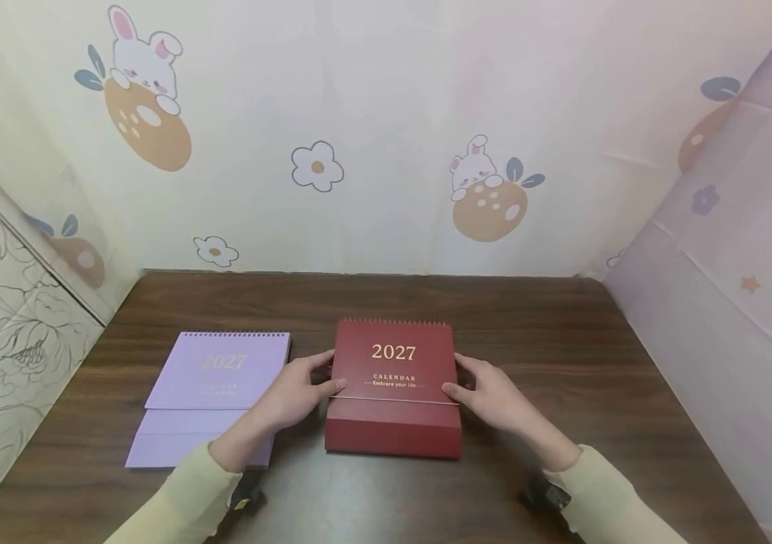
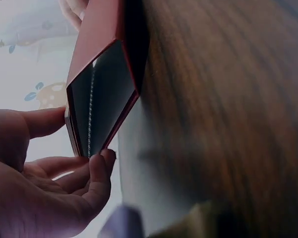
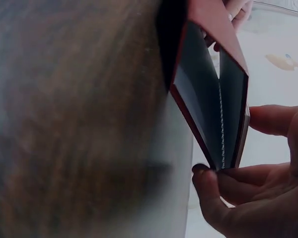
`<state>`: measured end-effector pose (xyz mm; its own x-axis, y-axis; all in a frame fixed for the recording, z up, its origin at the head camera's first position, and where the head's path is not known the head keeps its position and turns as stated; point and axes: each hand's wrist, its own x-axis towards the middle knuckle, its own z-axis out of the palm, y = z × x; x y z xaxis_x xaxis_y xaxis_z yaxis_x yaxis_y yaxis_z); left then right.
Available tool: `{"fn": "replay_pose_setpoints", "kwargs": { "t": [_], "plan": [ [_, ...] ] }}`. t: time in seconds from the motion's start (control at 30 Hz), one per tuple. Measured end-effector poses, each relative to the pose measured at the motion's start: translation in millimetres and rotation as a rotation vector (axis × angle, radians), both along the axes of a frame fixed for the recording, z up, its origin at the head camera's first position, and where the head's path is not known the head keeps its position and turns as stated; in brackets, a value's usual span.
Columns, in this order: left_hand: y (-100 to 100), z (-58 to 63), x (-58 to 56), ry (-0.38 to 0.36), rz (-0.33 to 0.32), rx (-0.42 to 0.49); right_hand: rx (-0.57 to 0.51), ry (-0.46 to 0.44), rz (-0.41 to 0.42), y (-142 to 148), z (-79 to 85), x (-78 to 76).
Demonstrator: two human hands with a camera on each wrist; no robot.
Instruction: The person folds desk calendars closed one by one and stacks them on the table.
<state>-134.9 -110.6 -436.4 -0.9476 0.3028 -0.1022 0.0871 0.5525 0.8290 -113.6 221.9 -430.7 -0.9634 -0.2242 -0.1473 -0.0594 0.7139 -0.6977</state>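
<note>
A dark red desk calendar (image 1: 393, 434) with gold "2027" lettering and a spiral binding along its top edge stands at the middle of the table in the head view. My left hand (image 1: 296, 394) holds its left edge, the thumb on the front cover and the fingers behind. On the opposite edge my right hand (image 1: 498, 393) grips it the same way. Both wrist views show the calendar's hollow triangular side, with fingertips at the spiral end. Left of it, partly behind my left forearm, is a purple desk calendar (image 1: 212, 385), untouched.
The dark wood-grain table (image 1: 563, 332) extends on both sides and behind. A curtain (image 1: 386, 91) printed with rabbits and flowers hangs along its back edge, with patterned fabric on the right. Dark devices are strapped at both wrists.
</note>
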Motion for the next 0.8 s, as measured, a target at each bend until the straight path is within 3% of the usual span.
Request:
{"fn": "replay_pose_setpoints", "kwargs": {
  "t": [0.4, 0.67, 0.8],
  "plan": [
    [5.5, -4.4, 1.3, 0.025, -0.055, -0.172, 0.127, 0.021, 0.113, -0.2, -7.7, -1.0],
    [5.0, -3.1, 1.4, 0.056, -0.036, -0.233, 0.154, 0.010, 0.097, -0.2, -7.3, -3.7],
    [2.0, -1.2, 2.8, 0.130, -0.038, -0.291, 0.155, 0.041, 0.085, 1.3, -3.8, -2.7]
  ]
}}
